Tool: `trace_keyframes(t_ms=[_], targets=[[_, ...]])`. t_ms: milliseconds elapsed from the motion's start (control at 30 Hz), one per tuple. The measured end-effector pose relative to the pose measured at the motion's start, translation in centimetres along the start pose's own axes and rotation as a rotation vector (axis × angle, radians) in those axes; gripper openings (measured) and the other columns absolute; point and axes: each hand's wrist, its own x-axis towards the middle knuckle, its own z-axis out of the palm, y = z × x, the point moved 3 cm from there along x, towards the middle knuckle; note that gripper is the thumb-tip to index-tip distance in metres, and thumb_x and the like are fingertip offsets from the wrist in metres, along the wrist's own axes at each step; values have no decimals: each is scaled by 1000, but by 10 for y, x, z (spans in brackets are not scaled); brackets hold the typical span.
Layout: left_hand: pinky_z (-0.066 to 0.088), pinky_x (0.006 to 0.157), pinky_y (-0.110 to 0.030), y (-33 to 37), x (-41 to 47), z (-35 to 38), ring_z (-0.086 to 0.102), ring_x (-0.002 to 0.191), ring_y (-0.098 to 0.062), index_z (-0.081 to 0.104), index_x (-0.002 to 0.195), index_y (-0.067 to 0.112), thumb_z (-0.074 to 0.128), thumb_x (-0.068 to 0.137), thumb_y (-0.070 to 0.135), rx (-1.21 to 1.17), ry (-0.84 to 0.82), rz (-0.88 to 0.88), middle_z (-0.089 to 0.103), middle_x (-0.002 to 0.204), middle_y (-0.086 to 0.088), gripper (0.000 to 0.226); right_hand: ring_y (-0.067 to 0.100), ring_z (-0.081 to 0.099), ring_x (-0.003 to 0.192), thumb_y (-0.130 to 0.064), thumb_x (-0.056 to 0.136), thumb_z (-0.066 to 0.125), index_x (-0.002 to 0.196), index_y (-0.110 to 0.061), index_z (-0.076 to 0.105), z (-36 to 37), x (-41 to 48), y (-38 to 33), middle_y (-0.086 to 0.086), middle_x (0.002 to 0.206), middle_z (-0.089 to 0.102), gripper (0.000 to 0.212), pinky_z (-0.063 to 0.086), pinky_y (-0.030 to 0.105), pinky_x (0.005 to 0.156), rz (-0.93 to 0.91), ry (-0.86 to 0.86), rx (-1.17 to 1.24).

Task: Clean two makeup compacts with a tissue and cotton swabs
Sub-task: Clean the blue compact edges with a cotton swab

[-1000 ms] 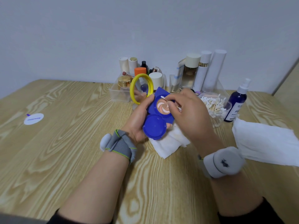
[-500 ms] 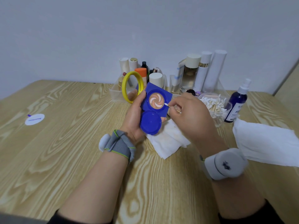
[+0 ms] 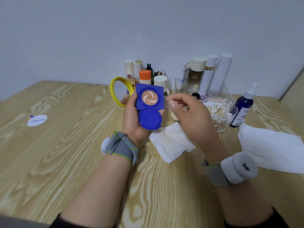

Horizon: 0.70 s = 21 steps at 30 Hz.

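blue compact (image 3: 148,97) sits open in the left hand (image 3: 131,119), thumb clamped on its left edge, swirled pan facing up, above the table (image 3: 65,162). right hand (image 3: 189,116) pinches a cotton swab (image 3: 167,92) just beside the compact's right edge, tip clear of it. stained tissue (image 3: 169,142) lies underneath.

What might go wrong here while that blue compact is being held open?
The left hand alone grips the open blue compact above the table, so it may slip and fall. The cotton swab pinched in the right hand could gouge the swirled makeup if it strays inward. The right hand is close to the open jar of swabs and might knock it.
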Motion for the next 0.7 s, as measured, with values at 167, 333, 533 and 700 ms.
trace_keyframes(t_ms=[167, 333, 533, 700], targets=[[55, 80, -36, 0, 5, -2, 65, 94, -23, 52, 139, 9, 42, 101, 46, -55, -11, 47, 63, 119, -10, 54, 14, 70, 79, -7, 92, 60, 94, -5, 58, 12, -2, -3, 7, 87, 72, 4, 51, 22, 76, 123, -93, 397], [42, 108, -43, -1, 10, -5, 56, 113, -28, 54, 134, 9, 41, 101, 46, -78, -11, 72, 57, 127, -14, 51, 18, 72, 83, -6, 90, 64, 91, -8, 60, 27, -8, -2, -1, 78, 72, 5, 55, 30, 80, 133, -172, 411], [47, 99, -40, 0, 10, -6, 59, 106, -27, 57, 126, 10, 42, 101, 45, -73, -18, 89, 60, 122, -13, 45, 16, 71, 84, -12, 90, 64, 87, -18, 61, 27, -8, 0, 6, 84, 72, 8, 55, 42, 86, 107, -123, 337], [55, 82, -34, -1, 8, -4, 68, 87, -21, 65, 109, 10, 41, 102, 43, -41, -14, 92, 71, 98, -8, 41, 14, 71, 83, -15, 91, 63, 89, -19, 61, 26, -9, 0, 2, 81, 72, 5, 55, 46, 86, 98, -106, 276]])
